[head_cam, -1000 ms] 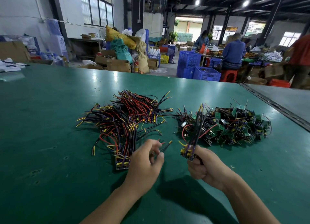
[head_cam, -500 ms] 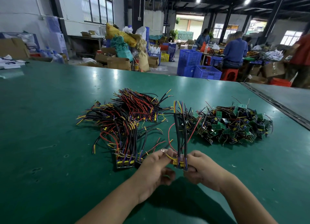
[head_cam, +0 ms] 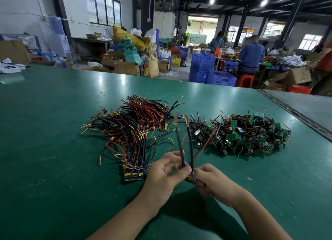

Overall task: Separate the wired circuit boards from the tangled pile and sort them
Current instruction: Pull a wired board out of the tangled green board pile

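My right hand (head_cam: 212, 182) curls round a small wired circuit board (head_cam: 191, 179) just above the green table (head_cam: 53, 132), its leads standing upward. My left hand (head_cam: 165, 173) pinches one black lead (head_cam: 181, 149). The tangled pile (head_cam: 248, 135) lies far right, the sorted bundles (head_cam: 133, 132) far left.

The green tabletop (head_cam: 53, 135) carries a laid-out bundle of red, black and yellow wired boards (head_cam: 131, 132), beside a tangled heap of small green circuit boards (head_cam: 249, 134).
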A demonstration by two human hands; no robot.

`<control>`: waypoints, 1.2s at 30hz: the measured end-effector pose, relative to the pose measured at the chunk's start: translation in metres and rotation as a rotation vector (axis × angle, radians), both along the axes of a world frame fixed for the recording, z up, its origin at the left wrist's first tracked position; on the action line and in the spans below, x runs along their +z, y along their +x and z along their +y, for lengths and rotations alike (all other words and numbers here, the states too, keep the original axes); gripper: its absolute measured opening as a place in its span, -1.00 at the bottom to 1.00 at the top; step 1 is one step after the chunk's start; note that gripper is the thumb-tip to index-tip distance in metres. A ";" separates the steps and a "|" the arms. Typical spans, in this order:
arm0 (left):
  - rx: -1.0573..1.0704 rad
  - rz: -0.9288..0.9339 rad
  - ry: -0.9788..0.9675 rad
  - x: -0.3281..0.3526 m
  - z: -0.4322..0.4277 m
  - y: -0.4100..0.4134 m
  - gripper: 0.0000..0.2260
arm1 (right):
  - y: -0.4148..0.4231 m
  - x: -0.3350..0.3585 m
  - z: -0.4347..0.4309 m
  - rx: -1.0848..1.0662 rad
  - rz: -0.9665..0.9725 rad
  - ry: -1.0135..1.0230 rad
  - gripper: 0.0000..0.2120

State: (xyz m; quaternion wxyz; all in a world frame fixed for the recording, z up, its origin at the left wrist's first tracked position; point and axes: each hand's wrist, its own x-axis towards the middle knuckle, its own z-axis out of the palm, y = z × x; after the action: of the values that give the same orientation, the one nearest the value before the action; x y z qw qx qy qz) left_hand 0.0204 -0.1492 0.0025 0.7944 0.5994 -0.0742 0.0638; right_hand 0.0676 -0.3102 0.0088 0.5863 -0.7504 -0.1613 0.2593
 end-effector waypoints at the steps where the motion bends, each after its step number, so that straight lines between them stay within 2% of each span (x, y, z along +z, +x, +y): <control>1: -0.008 -0.006 -0.023 0.001 0.001 0.000 -0.92 | 0.000 0.000 0.000 -0.006 0.004 0.031 -0.60; 4: 0.012 0.036 -0.049 0.005 0.003 0.000 -0.77 | 0.000 -0.002 -0.002 -0.028 0.009 0.139 -0.51; 6: 0.037 0.075 0.002 0.005 0.002 0.000 -0.68 | 0.000 -0.003 -0.003 -0.028 -0.004 0.181 -0.52; 8: 0.003 0.148 0.042 0.005 0.002 0.000 -0.72 | 0.000 -0.003 -0.003 -0.014 -0.017 0.195 -0.54; 12: -0.247 0.364 -0.095 0.008 0.001 -0.001 -0.92 | 0.000 -0.001 -0.008 0.045 -0.039 0.165 -0.53; 13: -0.283 0.376 -0.080 0.008 0.001 -0.002 -0.91 | 0.000 0.000 -0.010 0.060 -0.038 0.145 -0.53; 16: -0.317 0.375 -0.009 0.008 0.004 -0.003 -0.82 | -0.001 0.002 -0.013 0.093 -0.043 0.115 -0.51; 21: -0.195 0.396 -0.042 0.006 0.004 0.000 -0.94 | -0.003 0.003 -0.007 0.048 -0.098 0.053 -0.47; 26: -0.167 0.387 -0.065 0.007 0.003 -0.001 -0.91 | -0.002 0.002 -0.004 -0.008 -0.153 0.028 -0.50; 31: -0.109 0.316 -0.047 0.009 0.000 -0.003 -0.92 | -0.003 0.002 -0.009 0.066 -0.146 -0.029 -0.46; 36: -0.137 0.303 -0.033 0.011 0.003 -0.004 -0.89 | -0.006 0.009 -0.010 0.159 -0.171 -0.086 -0.51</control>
State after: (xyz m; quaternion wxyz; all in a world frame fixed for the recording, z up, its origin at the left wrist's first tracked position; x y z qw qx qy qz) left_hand 0.0168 -0.1465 0.0132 0.8088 0.5826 0.0067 -0.0804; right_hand 0.0620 -0.3200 0.0175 0.5154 -0.7788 -0.2585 0.2469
